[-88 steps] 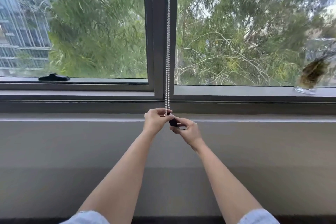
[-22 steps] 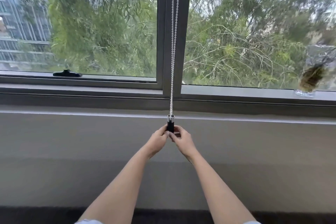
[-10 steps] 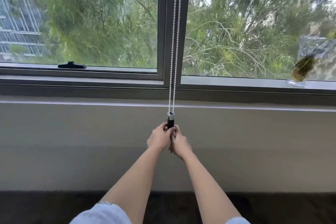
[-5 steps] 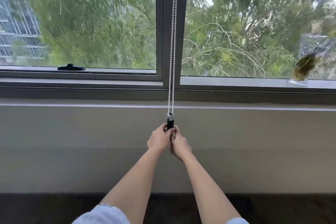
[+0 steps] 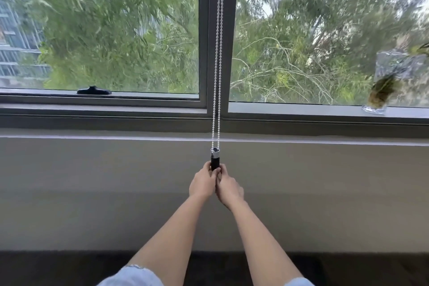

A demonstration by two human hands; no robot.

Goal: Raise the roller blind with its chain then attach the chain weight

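At frame centre, left hand and right hand both clamp the black chain weight hanging on the beaded chain; small, rigid, likely dense; best pinched at its body.

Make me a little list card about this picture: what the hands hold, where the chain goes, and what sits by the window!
left hand: wrapped on the chain weight, low part
right hand: gripping the same weight, touching the left hand
chain weight: black body, silver cap, upright
bead chain: two strands run up along the window frame
blind: not in view
latch: black, on left sill
glass vase: right sill, blurry plant inside
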